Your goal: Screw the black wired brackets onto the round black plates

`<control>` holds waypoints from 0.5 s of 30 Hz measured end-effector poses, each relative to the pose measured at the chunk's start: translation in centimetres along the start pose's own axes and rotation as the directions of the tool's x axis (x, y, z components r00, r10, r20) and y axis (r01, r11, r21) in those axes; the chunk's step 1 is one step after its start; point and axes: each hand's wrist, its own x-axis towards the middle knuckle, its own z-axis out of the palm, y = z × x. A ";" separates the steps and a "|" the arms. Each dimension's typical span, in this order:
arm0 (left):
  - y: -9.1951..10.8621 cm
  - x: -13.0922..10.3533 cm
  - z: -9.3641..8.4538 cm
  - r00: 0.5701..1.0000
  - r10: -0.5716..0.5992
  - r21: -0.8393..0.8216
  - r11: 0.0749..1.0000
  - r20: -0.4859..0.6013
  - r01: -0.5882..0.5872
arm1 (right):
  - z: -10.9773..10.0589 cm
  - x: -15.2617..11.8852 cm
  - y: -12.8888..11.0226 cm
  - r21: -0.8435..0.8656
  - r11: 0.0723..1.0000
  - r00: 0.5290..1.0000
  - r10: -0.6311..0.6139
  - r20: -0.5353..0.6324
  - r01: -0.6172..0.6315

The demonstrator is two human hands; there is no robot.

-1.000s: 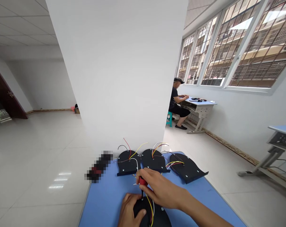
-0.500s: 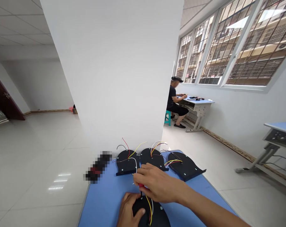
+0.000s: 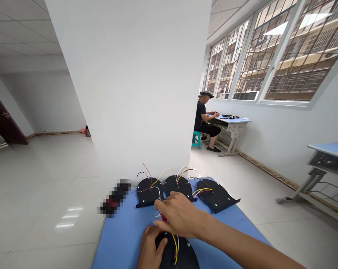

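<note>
A round black plate [image 3: 187, 257] with screws along its rim lies at the near edge of the table, yellow, white and red wires rising from its middle. My left hand [image 3: 150, 248] grips its left side, the thumb on top. Above the plate's far rim, my right hand [image 3: 182, 216] is closed around a screwdriver [image 3: 163, 217] with a red handle. The fingers cover most of the tool, and its tip is hidden. Just beyond stand three similar wired plates: one at left [image 3: 148, 194], one in the middle [image 3: 176, 184], one at right [image 3: 221, 196].
The blue table [image 3: 121, 235] meets a white pillar [image 3: 138, 93] at its far side. A pixelated dark object [image 3: 115, 198] is at its left edge. Another person [image 3: 204, 116] sits at a desk [image 3: 236, 127] by the windows. A second desk [image 3: 331, 153] stands at right.
My right hand has shifted slightly left and turned, and more of the screwdriver is now covered. The left hand keeps its grip on the plate. The whole view has moved slightly.
</note>
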 end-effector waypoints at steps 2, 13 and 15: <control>0.1 0.2 0.1 1.000 0.012 0.023 1.000 -0.007 -0.012 | -0.3 0.0 0.1 -0.019 0.999 0.999 0.048 0.004 -0.048; 0.6 0.3 0.5 0.983 0.172 0.275 0.950 -0.064 -0.149 | 0.0 -0.5 -0.1 0.023 0.998 0.998 -0.057 -0.016 0.057; 0.6 0.3 0.5 0.979 0.195 0.314 0.935 -0.062 -0.166 | 0.0 -0.7 -0.1 0.057 0.993 0.995 -0.098 -0.025 0.100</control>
